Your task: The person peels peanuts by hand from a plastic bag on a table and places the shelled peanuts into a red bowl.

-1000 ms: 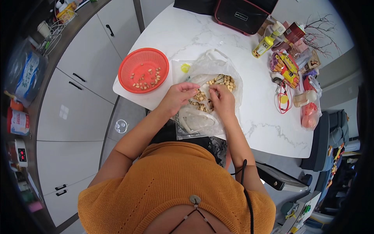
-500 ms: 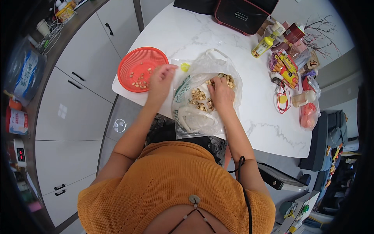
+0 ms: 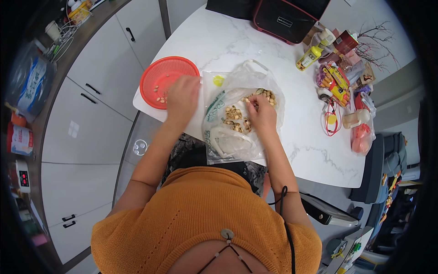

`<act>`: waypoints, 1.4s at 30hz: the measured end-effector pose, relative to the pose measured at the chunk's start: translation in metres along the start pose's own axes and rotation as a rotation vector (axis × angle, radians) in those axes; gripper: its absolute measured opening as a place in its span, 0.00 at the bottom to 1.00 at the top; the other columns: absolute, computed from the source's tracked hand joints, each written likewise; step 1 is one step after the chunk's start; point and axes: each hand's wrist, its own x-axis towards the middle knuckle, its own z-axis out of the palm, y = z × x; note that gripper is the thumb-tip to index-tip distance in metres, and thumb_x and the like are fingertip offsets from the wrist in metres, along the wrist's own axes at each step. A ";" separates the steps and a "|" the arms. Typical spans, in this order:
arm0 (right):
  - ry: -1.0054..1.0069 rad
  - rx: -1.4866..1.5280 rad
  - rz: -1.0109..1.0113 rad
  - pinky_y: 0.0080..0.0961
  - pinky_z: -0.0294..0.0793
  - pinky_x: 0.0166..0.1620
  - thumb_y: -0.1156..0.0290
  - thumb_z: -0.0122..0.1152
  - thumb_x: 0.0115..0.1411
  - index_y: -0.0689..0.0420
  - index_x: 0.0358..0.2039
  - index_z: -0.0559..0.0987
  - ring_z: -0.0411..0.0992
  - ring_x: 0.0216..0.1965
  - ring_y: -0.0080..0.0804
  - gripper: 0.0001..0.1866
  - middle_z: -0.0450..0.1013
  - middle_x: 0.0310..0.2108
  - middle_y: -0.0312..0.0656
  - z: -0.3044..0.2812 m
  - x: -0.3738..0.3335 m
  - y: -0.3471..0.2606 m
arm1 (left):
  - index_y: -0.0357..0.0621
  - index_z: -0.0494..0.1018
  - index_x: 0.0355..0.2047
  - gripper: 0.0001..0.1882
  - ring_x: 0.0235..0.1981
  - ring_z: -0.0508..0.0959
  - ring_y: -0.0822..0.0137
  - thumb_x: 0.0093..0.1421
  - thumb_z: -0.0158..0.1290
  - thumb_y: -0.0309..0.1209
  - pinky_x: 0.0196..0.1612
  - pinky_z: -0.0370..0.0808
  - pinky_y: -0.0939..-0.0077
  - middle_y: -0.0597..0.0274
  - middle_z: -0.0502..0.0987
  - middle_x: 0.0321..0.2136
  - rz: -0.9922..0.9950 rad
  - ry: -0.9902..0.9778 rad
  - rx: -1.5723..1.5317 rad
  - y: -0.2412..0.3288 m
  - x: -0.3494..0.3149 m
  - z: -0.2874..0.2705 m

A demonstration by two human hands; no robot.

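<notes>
My right hand (image 3: 263, 114) is over the open white plastic bag (image 3: 237, 145), its thumb and fingers pinched round a small pale nut at the bag's far side. Tan whole nuts (image 3: 270, 97) lie in the bag by my fingertips, their exact kind unclear. Nearer me in the bag are broken tan shells (image 3: 235, 119). My left hand (image 3: 183, 98) is at the near right side of a red plastic basket (image 3: 148, 75) and covers part of it. Motion blurs its fingers, so their grip cannot be made out. Several pale kernels (image 3: 160, 99) lie in the basket.
The white marbled table (image 3: 315, 157) carries a black and red case (image 3: 285, 20) at the far side. Along its right edge stand a yellow bottle (image 3: 310, 57), snack packets (image 3: 336, 82), a red cord (image 3: 332, 119) and a bag of red fruit (image 3: 361, 137).
My left hand has swung slightly left and nearer me, now covering part of the basket. My right hand has drawn back a little from the whole nuts, its fingers pinched.
</notes>
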 end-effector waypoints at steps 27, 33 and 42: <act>-0.324 1.109 0.285 0.07 0.64 0.27 0.79 0.59 0.54 0.61 0.31 0.74 0.67 0.25 0.12 0.03 0.72 0.26 0.33 0.006 -0.018 0.003 | 0.36 0.73 0.30 0.04 0.23 0.66 0.84 0.52 0.54 0.20 0.27 0.64 0.91 0.70 0.68 0.27 -0.412 -0.502 -0.865 0.036 -0.036 0.067; -0.321 1.048 0.236 0.09 0.68 0.33 0.79 0.58 0.55 0.63 0.33 0.75 0.69 0.30 0.15 0.05 0.73 0.29 0.34 0.013 -0.018 0.008 | 0.36 0.72 0.30 0.03 0.25 0.68 0.85 0.54 0.53 0.19 0.28 0.66 0.91 0.70 0.70 0.27 -0.438 -0.508 -0.923 0.031 -0.041 0.070; -0.381 1.038 0.322 0.07 0.62 0.26 0.76 0.56 0.57 0.62 0.35 0.76 0.65 0.24 0.11 0.06 0.74 0.28 0.33 0.006 -0.017 0.004 | 0.37 0.73 0.31 0.05 0.24 0.66 0.84 0.53 0.55 0.21 0.28 0.65 0.91 0.70 0.69 0.27 -0.443 -0.476 -0.942 0.033 -0.040 0.070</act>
